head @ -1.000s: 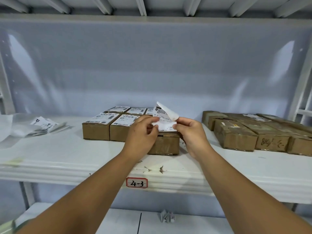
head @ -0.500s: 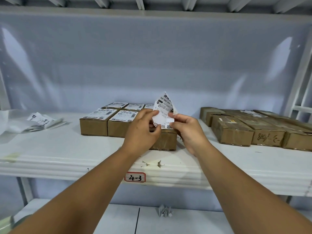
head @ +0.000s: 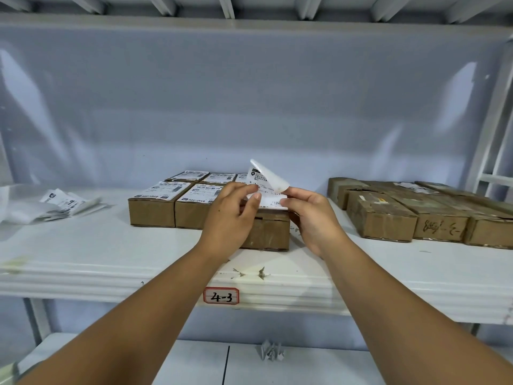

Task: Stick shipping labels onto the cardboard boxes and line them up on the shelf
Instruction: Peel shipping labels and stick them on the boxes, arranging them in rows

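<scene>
Two sets of fingertips are clamped on one white paper shipping label [head: 267,187] with black print. The left hand [head: 230,218] pinches its left edge between thumb and curled fingers [head: 254,200], and the right hand [head: 313,218] pinches its right edge the same way. The label is held just over the top of a brown cardboard box [head: 270,234] — its lower part lies roughly flat above the lid, though I cannot tell whether it touches. Its upper corner curls up and over, showing a blank white side.

That box stands near the front of the white metal shelf [head: 111,259], its top mostly hidden by the hands. Just beside it on the left is a tight block of labelled brown cardboard boxes [head: 154,211], two in the front row and more behind, each with a printed label flat on top. Well apart to the right sits a second group of brown cardboard boxes [head: 388,220] packed side by side, one with dark handwriting on its front face.

At the shelf's far left lies a loose heap of white paper sheets [head: 63,202]. A red-bordered tag reading "4-3" [head: 221,295] is stuck on the shelf's front lip — below it, a crumpled scrap of white paper [head: 272,352] lies on the lower board.
</scene>
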Action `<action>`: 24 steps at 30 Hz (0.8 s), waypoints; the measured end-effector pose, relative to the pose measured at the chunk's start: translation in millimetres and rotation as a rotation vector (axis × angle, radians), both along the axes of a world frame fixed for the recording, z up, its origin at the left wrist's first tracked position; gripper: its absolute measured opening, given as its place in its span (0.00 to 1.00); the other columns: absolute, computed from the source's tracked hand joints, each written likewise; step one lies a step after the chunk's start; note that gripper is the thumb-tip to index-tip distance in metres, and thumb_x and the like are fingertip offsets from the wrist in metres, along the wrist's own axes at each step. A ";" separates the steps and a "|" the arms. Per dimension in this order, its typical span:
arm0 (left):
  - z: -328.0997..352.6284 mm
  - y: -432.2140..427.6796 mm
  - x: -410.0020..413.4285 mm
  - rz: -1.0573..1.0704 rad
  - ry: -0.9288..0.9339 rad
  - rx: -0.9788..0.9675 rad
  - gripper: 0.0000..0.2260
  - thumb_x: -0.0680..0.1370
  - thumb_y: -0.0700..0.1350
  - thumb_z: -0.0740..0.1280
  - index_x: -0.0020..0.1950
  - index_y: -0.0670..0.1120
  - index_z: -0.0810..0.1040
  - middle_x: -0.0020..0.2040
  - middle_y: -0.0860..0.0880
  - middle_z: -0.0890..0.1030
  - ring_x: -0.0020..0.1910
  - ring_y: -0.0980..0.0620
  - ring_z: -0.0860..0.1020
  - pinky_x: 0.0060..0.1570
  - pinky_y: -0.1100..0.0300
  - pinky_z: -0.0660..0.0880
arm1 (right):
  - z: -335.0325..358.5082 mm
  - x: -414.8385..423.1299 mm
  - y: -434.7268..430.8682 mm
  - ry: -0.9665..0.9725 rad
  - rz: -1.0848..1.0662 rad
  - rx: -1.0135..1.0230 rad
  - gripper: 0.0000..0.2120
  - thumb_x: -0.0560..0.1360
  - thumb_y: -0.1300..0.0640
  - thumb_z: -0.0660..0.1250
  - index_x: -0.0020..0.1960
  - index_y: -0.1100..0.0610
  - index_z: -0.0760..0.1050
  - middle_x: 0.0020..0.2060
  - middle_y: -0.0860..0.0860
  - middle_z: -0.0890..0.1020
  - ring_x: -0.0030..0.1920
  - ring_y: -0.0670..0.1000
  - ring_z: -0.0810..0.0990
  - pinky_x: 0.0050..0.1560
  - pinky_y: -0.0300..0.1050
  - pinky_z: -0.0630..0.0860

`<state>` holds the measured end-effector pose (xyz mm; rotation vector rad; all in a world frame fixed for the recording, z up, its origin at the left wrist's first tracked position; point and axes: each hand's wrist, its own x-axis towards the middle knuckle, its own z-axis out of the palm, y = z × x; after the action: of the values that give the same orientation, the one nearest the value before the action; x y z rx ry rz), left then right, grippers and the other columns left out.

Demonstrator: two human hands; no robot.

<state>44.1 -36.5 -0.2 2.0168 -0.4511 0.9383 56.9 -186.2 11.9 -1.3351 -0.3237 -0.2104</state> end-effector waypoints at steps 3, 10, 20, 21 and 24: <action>-0.1 -0.8 0.0 -0.002 0.015 -0.012 0.13 0.79 0.45 0.64 0.63 0.45 0.77 0.56 0.54 0.72 0.43 0.62 0.73 0.54 0.70 0.70 | 0.4 -3.3 0.2 -0.023 0.003 -0.037 0.15 0.73 0.73 0.63 0.49 0.56 0.81 0.48 0.56 0.84 0.49 0.53 0.82 0.54 0.44 0.78; -0.8 -2.7 0.4 -0.021 0.036 -0.001 0.15 0.77 0.40 0.65 0.64 0.46 0.76 0.55 0.55 0.70 0.42 0.68 0.73 0.52 0.73 0.70 | 1.3 -7.5 1.0 -0.034 -0.017 -0.097 0.16 0.73 0.74 0.62 0.52 0.57 0.79 0.42 0.52 0.83 0.41 0.47 0.81 0.46 0.37 0.78; -1.6 -2.6 -1.6 -0.026 0.035 0.002 0.16 0.76 0.39 0.66 0.64 0.45 0.76 0.54 0.55 0.71 0.43 0.62 0.74 0.51 0.73 0.71 | -0.9 -6.9 1.1 -0.021 -0.080 -0.201 0.18 0.72 0.73 0.64 0.57 0.57 0.78 0.41 0.49 0.82 0.40 0.46 0.81 0.47 0.39 0.78; -1.6 -2.7 -1.9 -0.026 0.035 0.001 0.16 0.76 0.39 0.66 0.64 0.45 0.76 0.54 0.55 0.71 0.43 0.62 0.74 0.51 0.74 0.70 | -1.7 -6.0 1.1 -0.012 -0.090 -0.215 0.18 0.72 0.73 0.64 0.58 0.58 0.77 0.42 0.50 0.83 0.41 0.47 0.81 0.50 0.42 0.78; -1.4 -3.7 -1.3 -0.024 0.037 0.004 0.17 0.75 0.39 0.66 0.64 0.44 0.76 0.55 0.54 0.71 0.42 0.62 0.74 0.51 0.72 0.71 | -3.2 -3.7 1.3 -0.020 -0.113 -0.257 0.20 0.72 0.72 0.64 0.61 0.59 0.77 0.42 0.51 0.83 0.42 0.48 0.81 0.53 0.47 0.78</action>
<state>42.8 -40.2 -1.6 2.0243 -0.4562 0.8841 53.1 -184.9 8.6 -1.6079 -0.2995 -0.2837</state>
